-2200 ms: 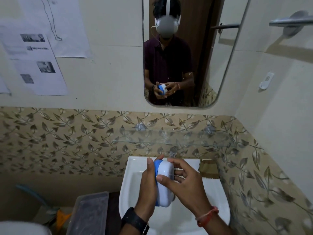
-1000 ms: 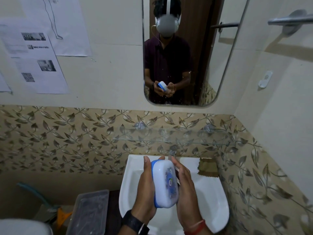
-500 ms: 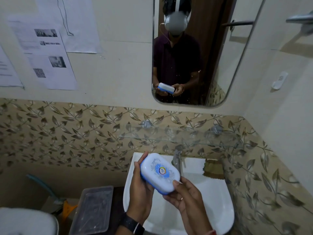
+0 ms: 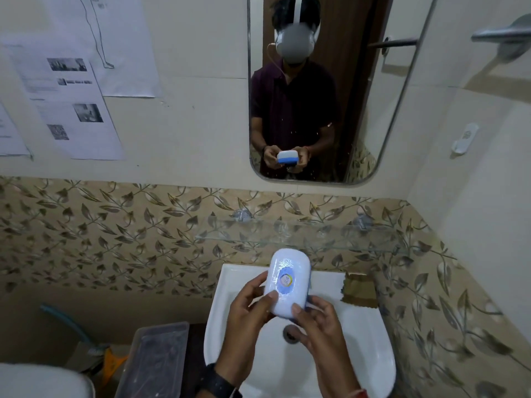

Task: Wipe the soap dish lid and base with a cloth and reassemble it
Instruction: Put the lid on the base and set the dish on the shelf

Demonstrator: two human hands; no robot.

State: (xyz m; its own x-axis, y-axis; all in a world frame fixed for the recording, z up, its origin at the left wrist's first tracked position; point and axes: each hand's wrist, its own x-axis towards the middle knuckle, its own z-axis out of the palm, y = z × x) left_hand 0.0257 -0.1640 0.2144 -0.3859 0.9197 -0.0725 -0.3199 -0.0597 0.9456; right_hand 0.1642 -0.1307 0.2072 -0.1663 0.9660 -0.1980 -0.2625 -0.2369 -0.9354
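Note:
The soap dish (image 4: 288, 282) is closed, its white lid with a round sticker facing up and a sliver of the blue base showing at the right edge. I hold it above the white sink (image 4: 370, 340). My left hand (image 4: 247, 317) grips its near left side, thumb on the lid. On the near right side my right hand (image 4: 321, 334) grips it, thumb on the lid too. A brownish cloth (image 4: 360, 290) lies on the sink's back right corner, apart from both hands.
A glass shelf (image 4: 301, 234) runs along the tiled wall just behind the dish. A mirror (image 4: 373, 96) hangs above it. Left of the sink stands a clear plastic box (image 4: 155, 360). A towel bar (image 4: 500, 34) sticks out at the upper right.
The dish went from standing on edge between my palms to lying flat with the lid up, its long axis now pointing away from me. Both hands shifted to its near end.

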